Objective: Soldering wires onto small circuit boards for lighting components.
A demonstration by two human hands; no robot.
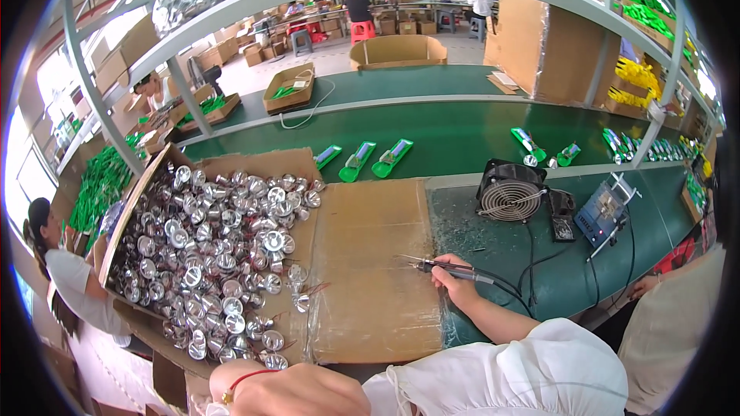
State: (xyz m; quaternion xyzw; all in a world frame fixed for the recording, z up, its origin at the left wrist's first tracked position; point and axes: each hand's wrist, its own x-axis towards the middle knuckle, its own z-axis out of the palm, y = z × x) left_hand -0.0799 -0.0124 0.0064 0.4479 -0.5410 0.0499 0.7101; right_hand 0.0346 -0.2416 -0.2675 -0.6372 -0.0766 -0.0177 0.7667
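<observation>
Soldering iron, pinched between thumb and fingers: that was the grip of the right hand, above the right edge of the brown cardboard sheet! Danger, perhaps: a hot tip, dipping, could have scorched that sheet, and a snagged cable could have jerked the aim. Tip pointed left, long axis nearly crosswise, cable end rightward! Further left, a box brimmed with silvery cups; the left hand's hold couldn't be told.

I look down through a head-worn fisheye, close above the workbench. It faces across the green belt.
</observation>
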